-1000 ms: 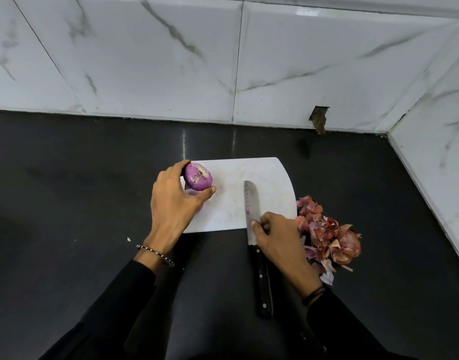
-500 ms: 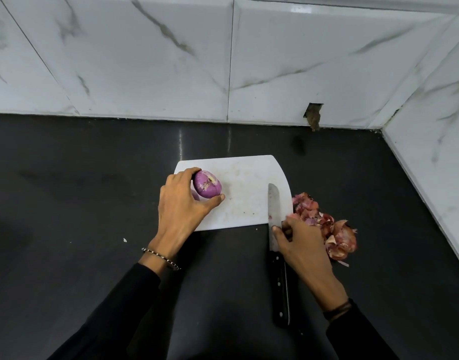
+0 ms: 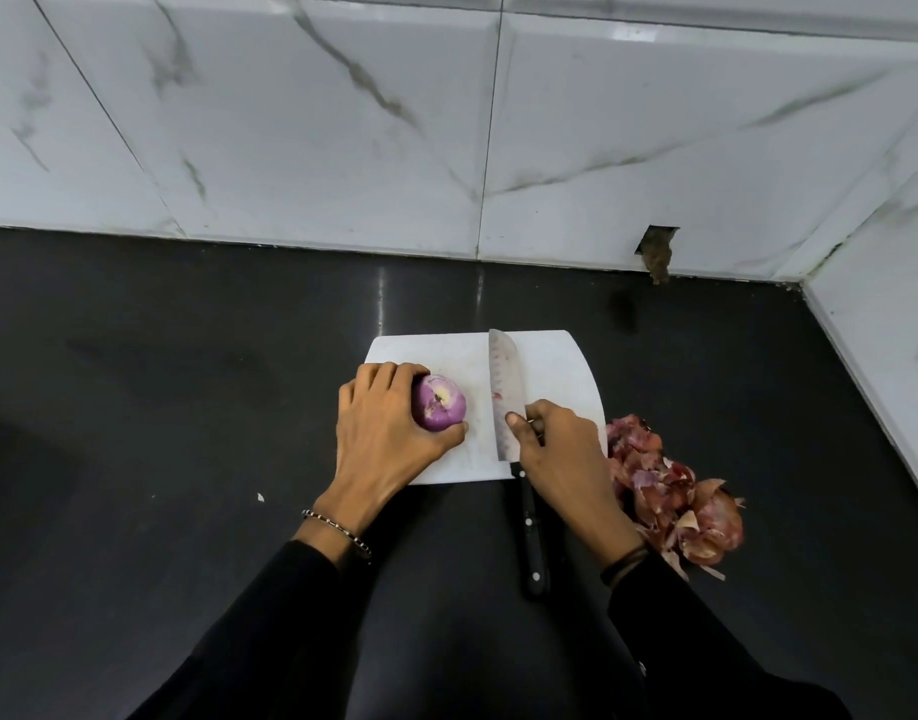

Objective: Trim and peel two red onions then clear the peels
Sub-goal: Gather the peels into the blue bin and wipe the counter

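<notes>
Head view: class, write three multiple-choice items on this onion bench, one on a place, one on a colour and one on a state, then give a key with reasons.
1. Where do the peels lie?
A. on the board
B. on the counter, right of the board
C. in a bowl

2. What colour is the board?
A. white
B. green
C. brown

3. How is the onion?
A. sliced
B. whole, peeled, held by the left hand
C. unpeeled, lying loose

Key:
1 B: the heap sits on the dark counter past the board's right edge.
2 A: the board is plain white under the knife.
3 B: fingers curl round its bare purple surface, and the trimmed end shows.
</notes>
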### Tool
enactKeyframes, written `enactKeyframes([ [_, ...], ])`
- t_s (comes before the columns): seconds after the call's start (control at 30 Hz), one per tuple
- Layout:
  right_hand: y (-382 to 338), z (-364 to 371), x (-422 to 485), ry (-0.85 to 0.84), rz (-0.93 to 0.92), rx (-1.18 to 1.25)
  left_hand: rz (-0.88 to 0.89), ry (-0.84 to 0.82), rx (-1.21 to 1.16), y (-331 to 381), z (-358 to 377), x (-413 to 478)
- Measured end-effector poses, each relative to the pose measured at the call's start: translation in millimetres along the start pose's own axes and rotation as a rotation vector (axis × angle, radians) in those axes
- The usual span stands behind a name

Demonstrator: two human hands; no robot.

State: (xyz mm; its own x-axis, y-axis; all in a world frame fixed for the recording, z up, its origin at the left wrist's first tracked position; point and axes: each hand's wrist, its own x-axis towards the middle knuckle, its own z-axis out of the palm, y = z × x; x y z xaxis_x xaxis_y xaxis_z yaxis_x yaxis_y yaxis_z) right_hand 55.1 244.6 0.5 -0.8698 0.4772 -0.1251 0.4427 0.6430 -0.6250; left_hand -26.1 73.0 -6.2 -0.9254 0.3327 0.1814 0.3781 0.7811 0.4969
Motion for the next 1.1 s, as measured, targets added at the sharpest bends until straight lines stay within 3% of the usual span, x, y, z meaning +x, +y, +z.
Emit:
enactKeyframes([
  [0.7, 5, 12, 21, 0.079, 0.013, -0.076, -0.063, -0.086, 0.210, 4, 11, 22],
  [1.1, -5, 26, 26, 0.050, -0.238, -0.423, -0.073, -0.086, 0.244, 5, 12, 21],
])
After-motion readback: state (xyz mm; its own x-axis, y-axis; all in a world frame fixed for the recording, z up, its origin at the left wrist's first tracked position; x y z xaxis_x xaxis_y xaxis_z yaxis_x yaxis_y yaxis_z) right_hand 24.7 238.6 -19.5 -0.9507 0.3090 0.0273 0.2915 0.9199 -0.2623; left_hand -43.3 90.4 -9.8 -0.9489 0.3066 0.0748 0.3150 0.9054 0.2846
